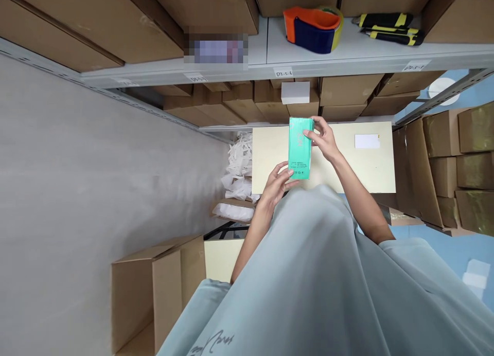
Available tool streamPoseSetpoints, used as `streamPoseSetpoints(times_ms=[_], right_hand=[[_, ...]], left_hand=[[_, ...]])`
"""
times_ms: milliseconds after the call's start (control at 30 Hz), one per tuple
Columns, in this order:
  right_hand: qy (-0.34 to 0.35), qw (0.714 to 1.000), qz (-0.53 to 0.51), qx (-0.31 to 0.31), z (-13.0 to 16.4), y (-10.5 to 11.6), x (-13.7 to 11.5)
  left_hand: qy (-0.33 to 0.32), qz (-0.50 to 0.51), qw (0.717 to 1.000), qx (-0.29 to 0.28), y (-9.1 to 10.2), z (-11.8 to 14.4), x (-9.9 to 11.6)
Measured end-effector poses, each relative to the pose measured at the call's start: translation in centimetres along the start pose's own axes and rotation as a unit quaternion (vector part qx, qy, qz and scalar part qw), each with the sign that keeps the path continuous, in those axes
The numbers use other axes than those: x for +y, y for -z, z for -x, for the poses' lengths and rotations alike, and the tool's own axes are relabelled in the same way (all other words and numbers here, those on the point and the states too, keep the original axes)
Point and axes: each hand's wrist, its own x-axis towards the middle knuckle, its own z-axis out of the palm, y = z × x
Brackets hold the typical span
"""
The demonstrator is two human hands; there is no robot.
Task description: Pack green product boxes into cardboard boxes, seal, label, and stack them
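Note:
A narrow green box (300,153) with small dark print near its lower end is held upright over the pale yellow tabletop (335,178). My left hand (276,183) grips its lower left corner, thumb on the front face. At the upper right edge, my right hand (323,139) pinches the box, thumb on the front and fingers behind. The backs of both grips are hidden by the box. To the right on the tabletop lies a white card or label (367,141).
Above, a grey shelf (270,50) bears a tape dispenser (312,29), several yellow-black cutters (391,28) and cartons. A small white box (295,92) is on the lower shelf. White crumpled paper (241,160) lies left of the table; an open carton (165,289) stands lower left. Stacked cartons (443,165) stand right.

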Motion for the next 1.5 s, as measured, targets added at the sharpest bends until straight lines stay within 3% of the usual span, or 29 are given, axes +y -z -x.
streamPoseSetpoints(times_ms=[200, 400, 500, 600, 700, 833, 933, 1067, 1367, 1500], right_hand=[[-0.049, 0.999, -0.018, 0.002, 1.7, 0.0, -0.9], [-0.034, 0.999, 0.033, -0.022, 1.6, 0.7, -0.5], [-0.018, 0.996, 0.082, 0.008, 1.9, 0.4, -0.2], [0.014, 0.988, 0.143, 0.049, 2.6, -0.8, 0.0], [0.053, 0.978, 0.193, 0.056, 3.0, -2.0, -0.1], [0.051, 0.986, 0.145, 0.059, 2.6, -2.3, -1.0], [0.03, 0.998, 0.056, 0.017, 2.5, -1.5, -2.1], [0.011, 1.0, 0.001, -0.025, 3.1, -1.5, -3.3], [0.028, 0.999, -0.012, -0.037, 3.2, -2.4, -3.2], [0.037, 0.999, 0.024, 0.014, 3.4, -2.8, -3.1]], left_hand=[[-0.013, 0.013, 1.0, 0.003, -0.5, 0.8, -0.9], [-0.029, -0.01, 0.999, 0.037, -1.1, 1.4, -2.2], [-0.098, -0.051, 0.989, 0.095, -1.3, 1.0, -2.9], [-0.192, -0.126, 0.959, 0.164, -1.8, 0.7, -3.1], [-0.223, -0.183, 0.94, 0.182, -2.5, 1.3, -2.9], [-0.2, -0.139, 0.961, 0.135, -2.7, 3.0, -2.3], [-0.119, -0.049, 0.99, 0.063, -1.7, 3.8, -1.5], [-0.027, -0.009, 0.999, -0.019, 0.0, 4.1, -0.9], [-0.045, -0.018, 0.998, 0.041, -0.2, 3.8, -1.2], [-0.137, -0.088, 0.978, 0.129, -0.9, 3.3, -0.9]])
